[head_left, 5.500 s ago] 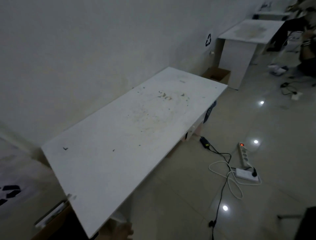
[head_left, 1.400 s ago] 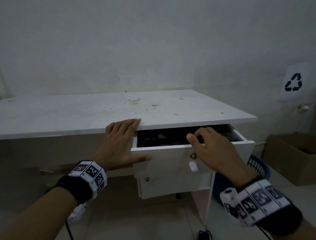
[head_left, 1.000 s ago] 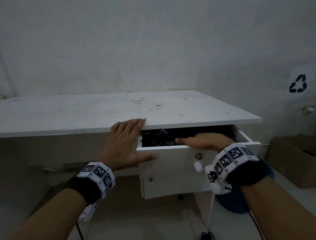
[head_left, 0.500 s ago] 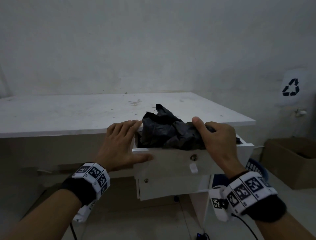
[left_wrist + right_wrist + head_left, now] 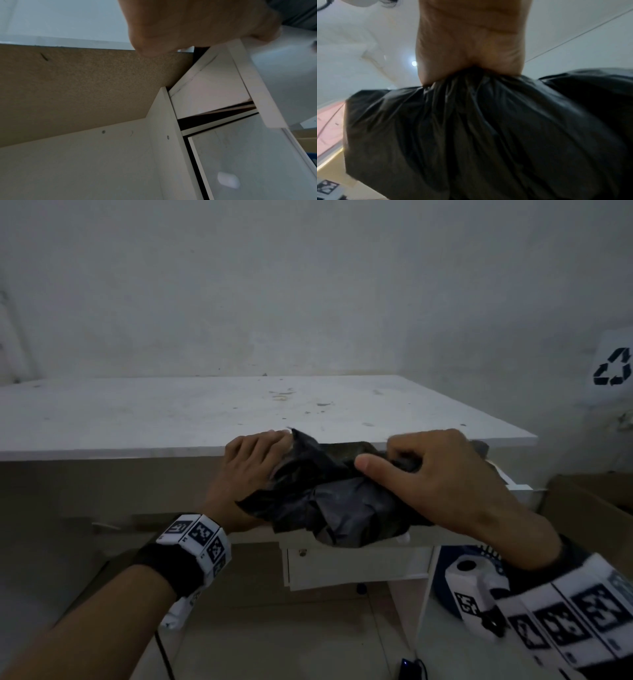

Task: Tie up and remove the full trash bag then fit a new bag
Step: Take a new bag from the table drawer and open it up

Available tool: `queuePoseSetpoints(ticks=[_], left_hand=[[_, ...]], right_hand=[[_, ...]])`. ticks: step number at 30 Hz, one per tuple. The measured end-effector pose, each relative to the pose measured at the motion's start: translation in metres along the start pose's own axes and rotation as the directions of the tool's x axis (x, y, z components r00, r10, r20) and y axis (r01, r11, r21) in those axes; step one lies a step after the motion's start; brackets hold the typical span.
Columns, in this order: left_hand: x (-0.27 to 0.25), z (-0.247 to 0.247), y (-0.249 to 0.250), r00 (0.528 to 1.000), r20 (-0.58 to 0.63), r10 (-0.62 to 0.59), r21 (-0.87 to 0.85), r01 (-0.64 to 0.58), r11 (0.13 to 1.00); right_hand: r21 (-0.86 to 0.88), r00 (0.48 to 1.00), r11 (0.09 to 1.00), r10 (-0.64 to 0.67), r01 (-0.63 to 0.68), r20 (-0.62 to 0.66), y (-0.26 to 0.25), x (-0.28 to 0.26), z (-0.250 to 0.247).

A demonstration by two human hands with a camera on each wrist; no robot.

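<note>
A person is standing at a white desk (image 5: 212,419) set against a pale wall, and both bare hands are showing in the head view. The right hand (image 5: 442,474) is clenching a crumpled black trash bag (image 5: 329,498), its fingers curled into the gathered plastic; the right wrist view is showing the plastic bunching out from under that palm. The bag is hanging in front of the desk's top drawer (image 5: 257,86), which is standing partly pulled out, and the loose folds are covering most of the drawer front.

The left hand (image 5: 250,470) is resting against the left end of the drawer, just under the desk's edge, with its fingers fairly straight and grasping nothing. The bag is touching its thumb side.

A blue basket (image 5: 448,580) is partly showing beneath the right forearm, beside the desk. A cardboard box (image 5: 589,501) is sitting at the far right, under a recycling sign (image 5: 613,368) on the wall.

This is looking like the fetching of the fresh bag, with the fitting part of the task in hand. No full bag is in view. The next move probably calls for pushing the drawer closed, then shaking the crumpled plastic loose and finding its open mouth with 2 hands.
</note>
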State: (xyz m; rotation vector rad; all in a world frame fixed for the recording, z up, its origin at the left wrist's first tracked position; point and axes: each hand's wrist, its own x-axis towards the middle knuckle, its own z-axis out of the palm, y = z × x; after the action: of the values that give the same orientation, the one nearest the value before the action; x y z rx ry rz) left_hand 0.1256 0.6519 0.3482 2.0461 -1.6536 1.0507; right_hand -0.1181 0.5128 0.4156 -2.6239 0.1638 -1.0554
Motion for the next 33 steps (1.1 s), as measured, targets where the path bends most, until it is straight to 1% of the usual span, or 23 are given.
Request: queuePoseSetpoints(ticks=[2,4,6,7,8,9,10,12,15,17,18,19,21,23,25,27,29,33], left_hand=[[0.000,0.003,-0.005,0.999,0.039,-0.008,0.005,0.008,1.000],[-0.001,0.002,-0.004,0.998,0.061,-0.020,-0.009,0.021,1.000],[-0.003,-0.002,0.001,0.994,0.099,-0.043,-0.023,0.046,0.999],[-0.004,-0.005,0.003,0.991,0.117,-0.057,-0.027,0.061,0.998],[-0.004,-0.007,0.005,0.990,0.122,-0.066,-0.024,0.069,0.997],[-0.004,-0.007,0.006,0.990,0.122,-0.071,-0.021,0.074,0.997],[-0.004,-0.008,0.006,0.989,0.125,-0.075,-0.023,0.078,0.997],[-0.003,-0.009,0.006,0.988,0.135,-0.077,-0.040,0.083,0.996],[-0.003,-0.013,0.007,0.989,0.140,-0.051,-0.058,0.060,0.997],[-0.002,-0.013,0.006,0.991,0.132,-0.014,-0.066,0.023,0.998],[-0.002,-0.013,0.006,0.993,0.122,-0.005,-0.066,0.013,0.998],[-0.001,-0.013,0.006,0.995,0.101,-0.003,-0.064,0.009,0.998],[-0.001,-0.013,0.007,0.996,0.087,-0.018,-0.083,0.025,0.996],[-0.002,-0.012,0.007,0.991,0.126,-0.047,-0.091,0.059,0.994],[-0.003,-0.012,0.008,0.987,0.137,-0.087,-0.053,0.095,0.994],[-0.002,-0.011,0.009,0.982,0.145,-0.125,-0.013,0.128,0.992],[-0.002,-0.011,0.011,0.980,0.144,-0.134,0.010,0.134,0.991],[-0.003,-0.010,0.010,0.981,0.137,-0.139,0.016,0.138,0.990]], right_hand=[[-0.106,0.998,0.992,0.062,-0.063,-0.014,-0.002,-0.004,0.003],[-0.267,0.993,0.958,0.112,-0.102,0.023,-0.001,-0.006,0.009],[-0.484,0.985,0.873,0.124,-0.051,0.120,0.007,-0.004,0.019],[-0.544,0.986,0.839,0.086,0.006,0.145,0.012,-0.005,0.025],[-0.564,0.988,0.824,0.036,0.056,0.151,0.017,-0.005,0.031],[-0.551,0.992,0.830,-0.019,0.084,0.121,0.022,-0.006,0.037],[-0.518,0.996,0.850,-0.070,0.091,0.060,0.027,-0.007,0.042],[-0.462,0.986,0.882,-0.143,0.087,-0.087,0.031,-0.004,0.046],[-0.423,0.959,0.905,-0.156,0.044,-0.235,0.027,0.008,0.034],[-0.383,0.948,0.921,-0.182,0.071,-0.261,0.020,0.012,0.021],[-0.360,0.951,0.927,-0.202,0.108,-0.235,0.015,0.013,0.014],[-0.340,0.960,0.929,-0.217,0.147,-0.178,0.009,0.012,0.007],[-0.305,0.975,0.930,-0.220,0.205,-0.015,-0.007,0.007,-0.004],[-0.295,0.974,0.933,-0.166,0.206,0.154,-0.023,-0.004,-0.011],[-0.342,0.952,0.926,-0.051,0.159,0.303,-0.032,-0.019,-0.012],[-0.396,0.901,0.911,0.076,0.112,0.428,-0.030,-0.033,-0.004],[-0.390,0.826,0.919,0.181,0.051,0.534,-0.019,-0.046,0.009],[-0.360,0.708,0.928,0.319,-0.097,0.631,0.014,-0.065,0.026]])
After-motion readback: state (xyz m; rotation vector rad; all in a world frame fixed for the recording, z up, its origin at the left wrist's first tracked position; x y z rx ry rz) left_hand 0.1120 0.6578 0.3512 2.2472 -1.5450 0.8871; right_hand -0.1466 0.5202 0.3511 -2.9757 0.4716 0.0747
